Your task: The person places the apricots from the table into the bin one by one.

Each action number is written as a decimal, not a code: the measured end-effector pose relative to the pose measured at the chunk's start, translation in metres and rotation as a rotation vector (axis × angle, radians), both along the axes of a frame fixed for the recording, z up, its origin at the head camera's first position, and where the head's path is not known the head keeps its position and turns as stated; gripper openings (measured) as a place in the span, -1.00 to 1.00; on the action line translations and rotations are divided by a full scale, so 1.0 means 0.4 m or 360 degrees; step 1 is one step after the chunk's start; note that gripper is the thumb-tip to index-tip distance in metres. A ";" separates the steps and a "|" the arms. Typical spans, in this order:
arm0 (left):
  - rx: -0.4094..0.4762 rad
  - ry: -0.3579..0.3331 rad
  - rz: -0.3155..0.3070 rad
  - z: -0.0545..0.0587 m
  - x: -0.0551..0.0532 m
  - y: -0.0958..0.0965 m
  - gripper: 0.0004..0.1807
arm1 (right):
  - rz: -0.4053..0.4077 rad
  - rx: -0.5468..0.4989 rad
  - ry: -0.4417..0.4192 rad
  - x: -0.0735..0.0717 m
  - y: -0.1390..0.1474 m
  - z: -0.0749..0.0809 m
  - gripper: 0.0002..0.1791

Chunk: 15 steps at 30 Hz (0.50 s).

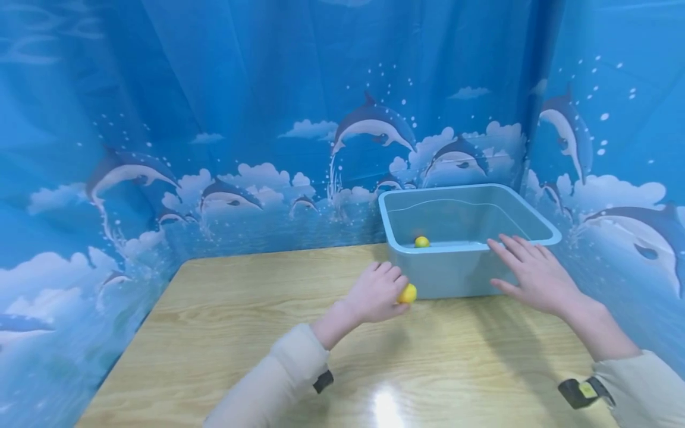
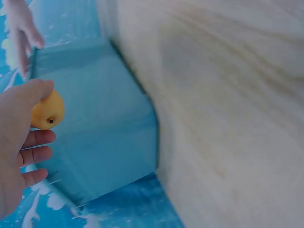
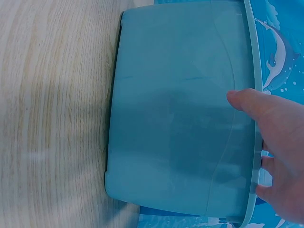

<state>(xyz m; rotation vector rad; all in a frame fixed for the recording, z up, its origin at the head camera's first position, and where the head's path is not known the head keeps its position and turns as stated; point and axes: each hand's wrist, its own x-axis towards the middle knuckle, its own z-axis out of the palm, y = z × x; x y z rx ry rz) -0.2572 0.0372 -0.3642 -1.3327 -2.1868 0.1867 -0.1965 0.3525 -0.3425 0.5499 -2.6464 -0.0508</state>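
Observation:
My left hand (image 1: 376, 292) grips a small round yellow fruit (image 1: 408, 293) in front of the tub's near left corner, above the table. In the left wrist view the fruit (image 2: 48, 111) shows a dark dimple and sits between thumb and fingers. A light blue plastic tub (image 1: 455, 273) stands upright at the table's back right. Inside it lies another yellow round fruit (image 1: 422, 242), with a darker thing barely showing behind. My right hand (image 1: 537, 274) is at the tub's near rim, fingers extended over it and thumb outside; whether it touches the rim I cannot tell.
The wood-grain table (image 1: 257, 315) extends left and forward of the tub. Blue curtains (image 1: 257, 119) printed with dolphins hang close behind the table and along both sides. A dark strap device (image 1: 580, 392) is on the right wrist.

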 end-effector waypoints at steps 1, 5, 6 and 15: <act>0.0016 0.0010 -0.0001 0.011 0.000 -0.002 -0.65 | 0.0002 -0.0001 -0.0002 0.000 0.001 0.000 -0.14; 0.0064 0.0002 0.0002 0.056 0.000 -0.010 -0.64 | -0.0005 0.0003 -0.0007 0.002 0.003 0.002 -0.14; 0.0074 -0.0010 0.0009 0.067 0.000 -0.011 -0.64 | -0.0005 0.0003 -0.0009 0.002 0.003 0.002 -0.14; 0.0093 -0.0060 0.0115 0.140 -0.009 -0.016 -0.63 | 0.0006 -0.0003 0.0005 -0.001 0.002 -0.002 -0.14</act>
